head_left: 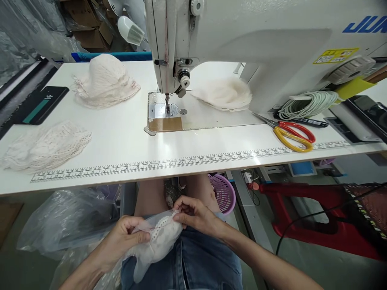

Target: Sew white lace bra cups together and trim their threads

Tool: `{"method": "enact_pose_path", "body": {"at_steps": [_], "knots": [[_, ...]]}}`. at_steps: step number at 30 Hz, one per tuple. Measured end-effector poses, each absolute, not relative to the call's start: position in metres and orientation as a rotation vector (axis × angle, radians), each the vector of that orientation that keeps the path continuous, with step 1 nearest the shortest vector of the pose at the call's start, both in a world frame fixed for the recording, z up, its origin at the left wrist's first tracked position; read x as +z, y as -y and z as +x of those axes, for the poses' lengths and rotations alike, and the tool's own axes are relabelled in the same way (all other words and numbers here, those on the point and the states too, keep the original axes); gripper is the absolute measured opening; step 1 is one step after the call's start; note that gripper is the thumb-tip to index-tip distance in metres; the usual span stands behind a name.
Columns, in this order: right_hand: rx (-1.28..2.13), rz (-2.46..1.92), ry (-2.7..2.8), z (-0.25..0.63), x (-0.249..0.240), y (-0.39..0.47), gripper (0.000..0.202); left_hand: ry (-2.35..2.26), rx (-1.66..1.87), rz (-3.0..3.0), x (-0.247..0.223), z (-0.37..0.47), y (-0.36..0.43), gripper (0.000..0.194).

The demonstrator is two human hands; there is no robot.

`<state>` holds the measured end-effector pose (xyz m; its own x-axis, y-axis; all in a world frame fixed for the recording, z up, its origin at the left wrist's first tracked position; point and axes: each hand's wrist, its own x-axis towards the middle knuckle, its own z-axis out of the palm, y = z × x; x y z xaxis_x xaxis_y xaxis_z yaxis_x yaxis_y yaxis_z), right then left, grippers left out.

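A white lace-edged fabric piece with a sheer layer is stretched between my two hands, above my lap. My left hand pinches its left side between thumb and fingers. At the upper right corner, by the scalloped lace, my right hand grips the edge with its fingertips. Ahead on the table stands a sewing machine, its presser foot over the needle plate. Beside the needle lies a round cream fabric piece. A domed stack of pale fabric and a flatter lace pile rest on the left.
Scissors with red and yellow handles lie near a coil of pale cord. A printed ruler runs along the table's front edge. Below are a purple basket, clear plastic bags and a red stool-like object.
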<state>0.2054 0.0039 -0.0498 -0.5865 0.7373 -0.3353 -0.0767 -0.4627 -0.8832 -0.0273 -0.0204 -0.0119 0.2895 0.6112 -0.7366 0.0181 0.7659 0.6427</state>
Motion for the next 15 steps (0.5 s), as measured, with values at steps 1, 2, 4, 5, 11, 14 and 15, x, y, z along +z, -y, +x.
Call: {"method": "enact_pose_path", "body": {"at_steps": [1, 2, 4, 5, 11, 14, 15], "knots": [[2.075, -0.996, 1.189, 0.207, -0.048, -0.004, 0.033, -1.237, 0.434, 0.61, -0.013, -0.028, 0.021, 0.033], [2.067, -0.99, 1.176, 0.208, -0.047, -0.003, 0.031, -1.244, 0.438, 0.609, -0.014, -0.028, 0.021, 0.034], [2.047, -0.976, 1.177, 0.211, -0.044, -0.002, 0.028, -1.246, 0.44, 0.613, -0.015, -0.028, 0.021, 0.033], [2.038, -0.968, 1.183, 0.211, -0.044, -0.002, 0.026, -1.242, 0.439, 0.619, -0.015, -0.028, 0.021, 0.033], [1.991, -0.972, 1.195, 0.212, -0.035, -0.003, 0.023, -1.22, 0.428, 0.636, -0.015, -0.03, 0.023, 0.03], [1.966, -0.986, 1.217, 0.212, -0.031, -0.003, 0.023, -1.211, 0.435, 0.638, -0.016, -0.031, 0.024, 0.031], [1.962, -0.987, 1.23, 0.212, -0.031, -0.002, 0.023, -1.21, 0.437, 0.638, -0.017, -0.031, 0.024, 0.031]]}}
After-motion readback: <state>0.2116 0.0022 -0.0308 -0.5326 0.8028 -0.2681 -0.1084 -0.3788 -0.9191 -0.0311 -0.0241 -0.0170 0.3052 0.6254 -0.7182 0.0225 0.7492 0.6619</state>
